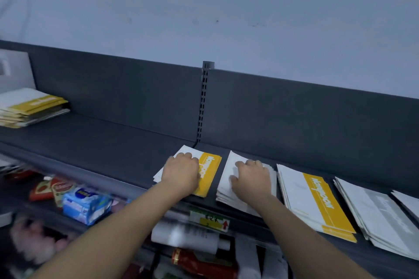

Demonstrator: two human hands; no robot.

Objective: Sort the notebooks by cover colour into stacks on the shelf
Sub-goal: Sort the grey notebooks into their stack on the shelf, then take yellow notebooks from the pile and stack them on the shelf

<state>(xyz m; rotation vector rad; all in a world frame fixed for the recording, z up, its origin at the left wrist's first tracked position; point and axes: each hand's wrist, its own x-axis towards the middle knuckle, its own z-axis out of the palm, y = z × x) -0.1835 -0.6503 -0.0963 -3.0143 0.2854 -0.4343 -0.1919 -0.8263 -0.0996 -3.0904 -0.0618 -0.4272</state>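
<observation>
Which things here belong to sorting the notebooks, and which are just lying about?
Job: yellow-banded stack under left hand; white stack under right hand; second yellow stack; grey stack; far-left stack; shelf.
Lying about: blue packet; white bottle; red bottle.

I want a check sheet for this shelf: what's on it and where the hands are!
Surface: dark grey shelf.
Job's things: far-left stack; middle yellow stack beside white stack; right yellow stack; grey stack.
Clutter: blue packet, red bottle on the level below.
Hands: left hand rests on middle yellow stack, right hand on white stack.
Cables: nothing seen.
Surroundings: pale wall behind.
</observation>
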